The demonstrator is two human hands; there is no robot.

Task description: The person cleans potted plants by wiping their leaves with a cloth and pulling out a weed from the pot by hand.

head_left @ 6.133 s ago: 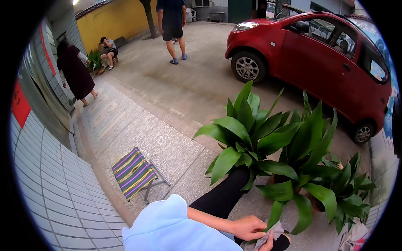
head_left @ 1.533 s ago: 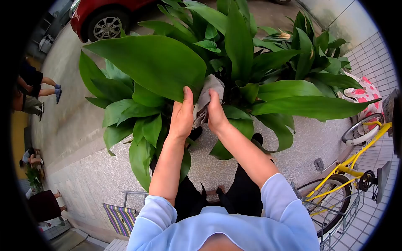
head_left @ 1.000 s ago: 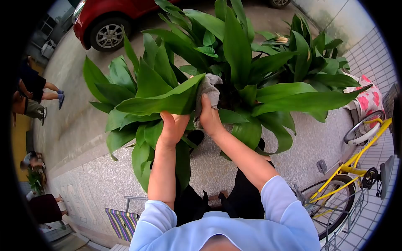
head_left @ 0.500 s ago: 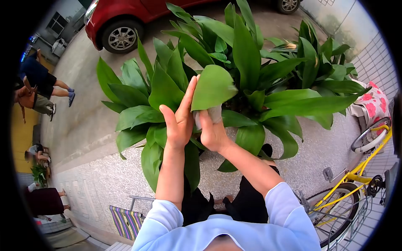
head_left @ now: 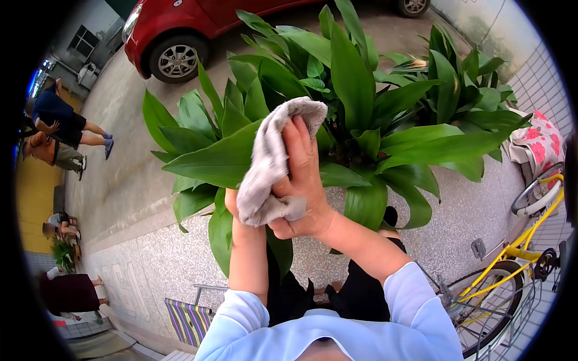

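Note:
A grey-white cloth (head_left: 265,159) lies under my right hand (head_left: 306,192), whose fingers press it onto a broad green leaf (head_left: 211,157). The leaf's pointed end sticks out to the left of the cloth. My left hand (head_left: 230,202) is beneath the leaf and cloth, with only a small part near the wrist showing. Its fingers are hidden. Around both hands spreads a large leafy plant (head_left: 355,84) with long, glossy leaves.
A red car (head_left: 180,30) stands beyond the plant. To the right are a yellow bicycle (head_left: 524,253) and a floral cloth (head_left: 539,144). A striped folding stool (head_left: 186,319) is at lower left. Several people are at the left, one in dark blue clothes (head_left: 54,114).
My right hand has come from beneath the leaf to its top side with the cloth. My left hand has gone under, and the leaf tip now points left.

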